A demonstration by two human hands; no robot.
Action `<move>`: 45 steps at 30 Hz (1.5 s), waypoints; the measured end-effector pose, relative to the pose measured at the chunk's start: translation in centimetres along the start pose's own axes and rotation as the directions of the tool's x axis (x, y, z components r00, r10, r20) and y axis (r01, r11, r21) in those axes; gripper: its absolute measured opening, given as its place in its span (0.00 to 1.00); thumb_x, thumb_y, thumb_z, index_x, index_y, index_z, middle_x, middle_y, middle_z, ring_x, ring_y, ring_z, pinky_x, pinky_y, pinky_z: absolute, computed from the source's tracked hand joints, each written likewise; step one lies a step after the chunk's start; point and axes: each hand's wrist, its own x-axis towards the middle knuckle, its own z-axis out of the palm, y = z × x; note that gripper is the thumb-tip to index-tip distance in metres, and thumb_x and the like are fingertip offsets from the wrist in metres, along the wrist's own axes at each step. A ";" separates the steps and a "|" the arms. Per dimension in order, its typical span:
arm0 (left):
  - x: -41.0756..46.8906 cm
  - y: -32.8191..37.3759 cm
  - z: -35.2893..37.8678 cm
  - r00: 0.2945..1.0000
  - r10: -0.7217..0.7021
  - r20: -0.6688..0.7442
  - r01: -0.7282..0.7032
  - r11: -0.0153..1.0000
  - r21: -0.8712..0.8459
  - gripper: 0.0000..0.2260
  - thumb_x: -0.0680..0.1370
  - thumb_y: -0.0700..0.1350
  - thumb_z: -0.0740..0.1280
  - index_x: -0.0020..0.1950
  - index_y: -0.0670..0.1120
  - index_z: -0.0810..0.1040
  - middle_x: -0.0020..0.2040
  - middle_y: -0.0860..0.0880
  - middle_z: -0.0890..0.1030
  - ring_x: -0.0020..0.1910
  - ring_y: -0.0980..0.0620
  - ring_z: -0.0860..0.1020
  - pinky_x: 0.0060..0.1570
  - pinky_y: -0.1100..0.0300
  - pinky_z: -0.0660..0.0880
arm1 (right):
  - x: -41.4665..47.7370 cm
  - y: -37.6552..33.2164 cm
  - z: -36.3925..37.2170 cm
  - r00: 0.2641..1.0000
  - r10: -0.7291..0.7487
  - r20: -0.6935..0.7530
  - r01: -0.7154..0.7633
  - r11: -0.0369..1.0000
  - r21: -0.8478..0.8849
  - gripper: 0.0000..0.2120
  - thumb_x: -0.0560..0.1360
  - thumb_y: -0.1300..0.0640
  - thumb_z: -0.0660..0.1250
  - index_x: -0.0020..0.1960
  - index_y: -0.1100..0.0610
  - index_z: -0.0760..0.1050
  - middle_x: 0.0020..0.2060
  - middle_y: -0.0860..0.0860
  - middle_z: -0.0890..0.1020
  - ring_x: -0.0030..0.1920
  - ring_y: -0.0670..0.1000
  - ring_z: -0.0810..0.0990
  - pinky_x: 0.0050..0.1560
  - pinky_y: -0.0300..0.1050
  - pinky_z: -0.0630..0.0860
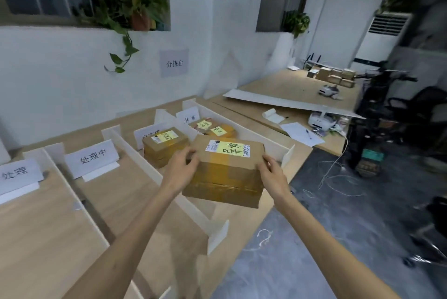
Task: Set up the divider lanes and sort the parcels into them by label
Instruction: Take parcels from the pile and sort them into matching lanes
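Both forearms reach in from the bottom edge. Left hand (180, 165) and right hand (272, 171) grip a cardboard parcel (225, 177) from its two ends, fingers (191, 153) curled closed over the top edges, thumbs on the near side. The parcel is lifted off the counter (36, 238), tilted toward the camera, above the near end of the right-hand lanes. A white shipping label and yellow sticky note (229, 148) with handwriting sit on its top face.

White divider boards (135, 158) run front to back, splitting the counter into lanes. Paper lane signs stand at the back: 处理中 sign (93, 157), a partly cut-off sign (15, 174) at left, 异常 sign (188, 116) further right.

Behind the held parcel, a stack of parcels (164, 145) sits in one lane; the next lane right holds two small parcels (212, 128), all with yellow notes.

On the wall, a sheet reads 分拣台 (174, 63). Far right, more boxes (336, 76) sit on another counter.
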 end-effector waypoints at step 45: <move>32.7 2.6 36.3 0.772 -0.493 -0.401 0.515 0.855 -0.058 0.12 0.79 0.52 0.66 0.62 0.53 0.75 0.58 0.47 0.72 0.56 0.46 0.75 0.57 0.53 0.75 | 58.4 13.1 -5.4 0.832 0.066 0.551 -0.030 0.997 -0.073 0.16 0.80 0.52 0.63 0.67 0.52 0.72 0.60 0.49 0.79 0.57 0.48 0.77 0.52 0.42 0.75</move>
